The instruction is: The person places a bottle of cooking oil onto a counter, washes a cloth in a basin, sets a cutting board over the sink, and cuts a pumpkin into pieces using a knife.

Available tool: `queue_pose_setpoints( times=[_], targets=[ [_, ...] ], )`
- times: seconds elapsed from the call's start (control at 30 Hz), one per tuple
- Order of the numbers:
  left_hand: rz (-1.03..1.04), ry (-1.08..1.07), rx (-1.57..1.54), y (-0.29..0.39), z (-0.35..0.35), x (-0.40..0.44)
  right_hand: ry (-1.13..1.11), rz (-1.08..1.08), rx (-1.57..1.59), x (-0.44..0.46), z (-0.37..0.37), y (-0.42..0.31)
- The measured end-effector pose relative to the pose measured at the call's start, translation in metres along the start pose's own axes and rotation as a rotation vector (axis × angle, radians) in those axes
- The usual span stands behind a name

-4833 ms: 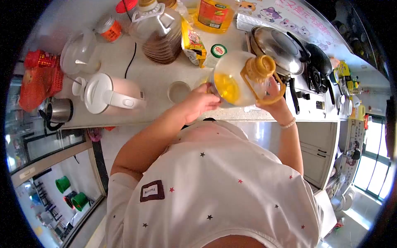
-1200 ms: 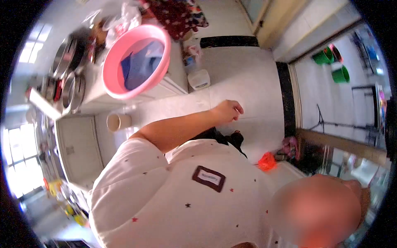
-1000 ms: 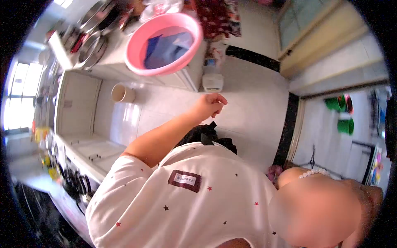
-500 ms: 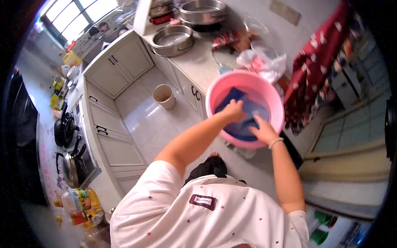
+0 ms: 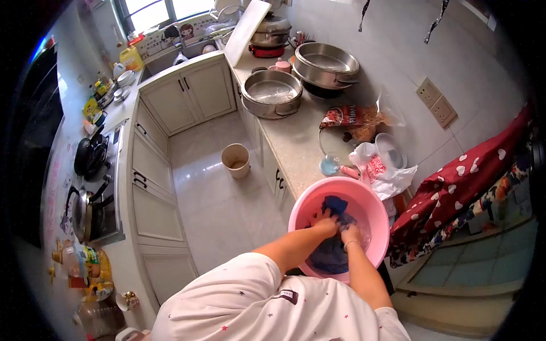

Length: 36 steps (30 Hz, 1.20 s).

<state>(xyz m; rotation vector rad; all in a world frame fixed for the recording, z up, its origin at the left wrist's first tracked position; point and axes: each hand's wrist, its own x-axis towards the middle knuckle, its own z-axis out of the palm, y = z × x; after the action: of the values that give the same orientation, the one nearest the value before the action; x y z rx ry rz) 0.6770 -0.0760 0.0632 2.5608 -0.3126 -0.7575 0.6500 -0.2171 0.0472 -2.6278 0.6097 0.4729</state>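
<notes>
A pink basin point(image 5: 301, 211) with water and dark blue cloth point(image 5: 330, 256) in it stands at the end of the right-hand counter. Both hands are down inside the basin. My left hand point(image 5: 325, 223) is closed on the blue cloth, and a bunched piece of it rises just beyond the fingers. Beside it, my right hand point(image 5: 350, 233), with a beaded bracelet at the wrist, reaches into the wet cloth; its fingertips are hidden in cloth and water.
Steel pots point(image 5: 272, 94) stand on the right counter point(image 5: 290, 142), with a white plastic bag point(image 5: 375, 170) behind the basin. A beige bucket point(image 5: 235, 160) is on the floor. Oil bottles point(image 5: 85, 261) and a stove point(image 5: 114, 199) are at left. A red heart-patterned cloth point(image 5: 460, 176) hangs at right.
The view has turned from the bottle on the counter to the basin. Both hands, apart and above the cloth half a second ago, have gone lower into it, closer together, and the cloth has been bunched.
</notes>
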Motion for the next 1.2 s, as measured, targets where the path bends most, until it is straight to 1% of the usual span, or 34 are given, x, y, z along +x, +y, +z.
queue_pose_setpoints(
  times=[0.03, 0.07, 0.1, 0.13, 0.17, 0.2, 0.27, 0.33, 0.37, 0.47, 0.5, 0.53, 0.6, 0.63, 0.67, 0.7, 0.73, 0.8, 0.83, 0.87, 0.93, 0.97, 1.03, 1.07, 1.1, 1.13, 1.2],
  targets=[
    [-0.081, 0.005, -0.197, 0.006, 0.004, 0.012, 0.146, -0.087, 0.169, -0.004, -0.002, -0.005],
    [-0.161, 0.014, -0.395, 0.012, 0.007, 0.025, 0.072, -0.113, 0.509, -0.008, -0.004, -0.010],
    [-0.162, 0.203, -0.728, 0.005, 0.038, 0.055, -0.009, -0.140, 0.845, -0.010, -0.007, -0.015],
    [-0.143, 0.215, -1.013, 0.004, 0.048, 0.071, -0.099, -0.165, 1.176, -0.012, -0.010, -0.021],
    [-0.121, 0.153, -1.220, 0.002, 0.049, 0.078, -0.076, -0.157, 1.258, -0.048, -0.039, -0.052],
    [-0.091, 0.053, -1.309, 0.002, 0.047, 0.077, -0.074, -0.242, 1.235, -0.062, -0.048, -0.062],
    [0.000, -0.150, -1.323, 0.000, 0.043, 0.069, -0.085, -0.413, 1.112, -0.084, -0.061, -0.075],
    [0.189, -0.229, -1.075, -0.002, 0.049, 0.067, 0.112, -0.633, 0.651, -0.110, -0.081, -0.084],
    [0.294, -0.240, -0.941, -0.001, 0.054, 0.065, 0.381, -0.914, 0.502, -0.105, -0.075, -0.081],
    [0.445, -0.180, -0.655, -0.004, 0.076, 0.077, 0.717, -0.939, 0.147, -0.072, -0.055, -0.044],
    [0.453, -0.156, -0.588, -0.009, 0.082, 0.081, 0.713, -0.869, 0.166, -0.057, -0.050, -0.033],
    [0.200, -0.208, -0.841, 0.003, 0.064, 0.058, 0.652, -0.750, 0.104, -0.046, -0.055, -0.026],
    [-0.335, -0.206, -1.367, 0.039, 0.011, -0.008, 0.523, -0.510, -0.027, -0.028, -0.063, -0.012],
    [-0.322, -0.154, -1.153, 0.053, -0.019, -0.039, 0.493, -0.467, -0.065, -0.023, -0.064, -0.006],
    [-0.316, -0.063, -0.872, 0.055, -0.019, -0.045, 0.465, -0.426, -0.103, -0.019, -0.065, -0.003],
    [-0.308, 0.023, -0.592, 0.057, -0.019, -0.049, 0.218, -0.339, -0.152, -0.018, -0.072, -0.006],
    [-0.299, 0.103, -0.311, 0.060, -0.019, -0.055, 0.176, -0.419, -0.264, -0.022, -0.070, -0.006],
    [-0.116, 0.155, 0.059, 0.060, -0.021, -0.081, 0.090, -0.578, -0.488, -0.034, -0.062, -0.009],
    [-0.024, 0.179, 0.244, 0.060, -0.020, -0.093, -0.120, -0.533, -0.609, -0.027, -0.047, -0.010],
    [-0.027, 0.139, 0.247, 0.052, -0.010, -0.089, -0.157, -0.594, -0.718, -0.024, -0.032, -0.007],
    [-0.031, 0.059, 0.250, 0.034, 0.013, -0.078, -0.235, -0.638, -0.729, -0.036, -0.036, -0.010],
    [-0.065, 0.027, 0.292, 0.031, 0.014, -0.076, -0.222, -0.642, -0.738, -0.039, -0.040, -0.012],
    [-0.026, -0.012, 0.309, 0.025, 0.011, -0.068, -0.195, -0.651, -0.759, -0.042, -0.046, -0.016],
    [-0.005, -0.031, 0.317, 0.022, 0.008, -0.064, -0.220, -0.691, -0.745, -0.040, -0.051, -0.020],
    [0.000, 0.047, 0.383, 0.035, -0.006, -0.075, -0.244, -0.729, -0.733, -0.034, -0.059, -0.023],
    [0.009, 0.051, 0.298, 0.047, -0.026, -0.086, -0.265, -0.763, -0.720, -0.029, -0.066, -0.026],
    [0.035, 0.040, 0.133, 0.060, -0.062, -0.108, -0.223, -0.867, -0.286, -0.017, -0.079, -0.020]
  ],
)
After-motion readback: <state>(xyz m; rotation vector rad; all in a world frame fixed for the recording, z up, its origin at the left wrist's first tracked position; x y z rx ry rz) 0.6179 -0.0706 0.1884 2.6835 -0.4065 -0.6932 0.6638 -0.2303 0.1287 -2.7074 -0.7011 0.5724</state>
